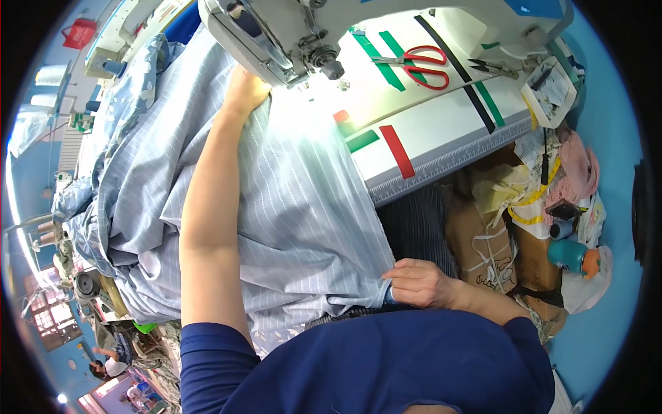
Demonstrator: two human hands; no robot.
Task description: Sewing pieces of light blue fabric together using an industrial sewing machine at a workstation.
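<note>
A large light blue-grey striped fabric spreads over the sewing machine's bed and down across my lap. My left hand rests on it beside the sewing machine head; glare and the machine hide its fingers, so I cannot tell whether it grips. At the lower right, my right hand is closed, pinching the fabric's edge between thumb and fingers. The cloth runs between the two hands, its right edge slanting down from the machine. Bright lamp light washes out the area around the needle.
Red-handled scissors and thread snips lie on the machine bed among coloured tape strips. A ruler strip edges the table. Right of it sit a cardboard box, cloth scraps and a teal bottle. Other people appear far left.
</note>
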